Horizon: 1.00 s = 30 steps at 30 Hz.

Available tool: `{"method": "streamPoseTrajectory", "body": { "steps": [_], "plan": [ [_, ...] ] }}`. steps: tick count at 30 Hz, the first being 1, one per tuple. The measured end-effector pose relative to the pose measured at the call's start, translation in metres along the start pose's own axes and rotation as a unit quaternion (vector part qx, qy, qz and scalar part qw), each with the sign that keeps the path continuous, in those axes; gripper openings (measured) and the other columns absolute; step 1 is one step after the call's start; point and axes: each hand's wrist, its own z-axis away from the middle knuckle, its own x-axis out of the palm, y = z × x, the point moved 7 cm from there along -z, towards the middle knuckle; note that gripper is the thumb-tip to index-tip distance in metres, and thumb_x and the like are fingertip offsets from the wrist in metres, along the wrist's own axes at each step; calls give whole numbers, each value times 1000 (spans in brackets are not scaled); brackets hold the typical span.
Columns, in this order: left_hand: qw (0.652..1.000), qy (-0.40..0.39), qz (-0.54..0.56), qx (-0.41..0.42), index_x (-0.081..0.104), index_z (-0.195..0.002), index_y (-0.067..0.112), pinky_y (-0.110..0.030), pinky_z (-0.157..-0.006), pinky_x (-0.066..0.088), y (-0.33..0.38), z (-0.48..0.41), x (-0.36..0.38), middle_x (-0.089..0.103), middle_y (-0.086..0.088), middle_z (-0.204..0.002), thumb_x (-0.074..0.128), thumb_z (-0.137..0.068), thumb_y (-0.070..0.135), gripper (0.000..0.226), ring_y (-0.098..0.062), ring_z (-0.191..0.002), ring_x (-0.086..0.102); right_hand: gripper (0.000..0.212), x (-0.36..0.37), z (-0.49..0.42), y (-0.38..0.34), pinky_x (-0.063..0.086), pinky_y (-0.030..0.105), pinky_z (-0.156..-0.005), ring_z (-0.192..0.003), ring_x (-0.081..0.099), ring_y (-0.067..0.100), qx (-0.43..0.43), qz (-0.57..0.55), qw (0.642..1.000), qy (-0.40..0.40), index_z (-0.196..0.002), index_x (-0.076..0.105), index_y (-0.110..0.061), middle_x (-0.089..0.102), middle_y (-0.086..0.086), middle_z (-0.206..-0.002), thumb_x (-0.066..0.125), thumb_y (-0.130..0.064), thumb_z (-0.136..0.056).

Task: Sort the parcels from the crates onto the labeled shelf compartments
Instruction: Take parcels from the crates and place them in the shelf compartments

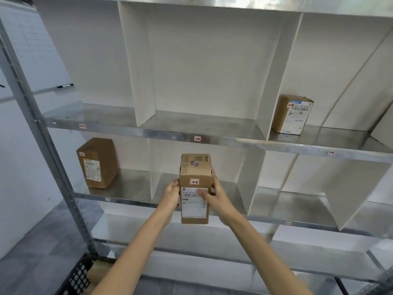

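Head view: right hand [215,195], blurred, hides label text on parcel [195,169].

Metal shelf [234,142], white dividers [138,71]. Lower parcel [96,162] sits left of the left hand [171,192], upper parcel [292,113] up-right of the right hand [214,194].

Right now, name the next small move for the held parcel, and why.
Probably slide the parcel forward into the second shelf's middle bay: its tag reads 2-2, and the left hand and right hand hold it at that bay's front.
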Motion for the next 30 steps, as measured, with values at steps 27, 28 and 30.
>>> {"method": "streamPoseTrajectory", "body": {
  "steps": [27,28,30],
  "plan": [
    [962,-30,159,-220,70,-90,13,-47,-90,48,-76,-210,-29,67,-24,-103,23,-92,63,70,-36,-96,63,50,51,-179,106,45,24,-60,-69,54,9,269,-198,937,105,-85,58,-17,59,0,-80,15,-34,-105],
    [962,-22,156,-222,70,-91,12,-49,-93,47,-80,-219,-31,67,-25,-105,22,-92,64,71,-38,-98,63,50,54,-183,110,44,24,-60,-69,54,9,273,-192,936,109,-86,58,-17,59,0,-80,15,-35,-105],
    [963,-22,147,-225,70,-94,11,-52,-97,46,-87,-233,-34,66,-25,-107,23,-90,65,71,-40,-104,62,51,58,-191,120,43,23,-59,-69,53,8,287,-197,932,104,-86,58,-18,59,0,-80,14,-36,-104]
  ]
}}
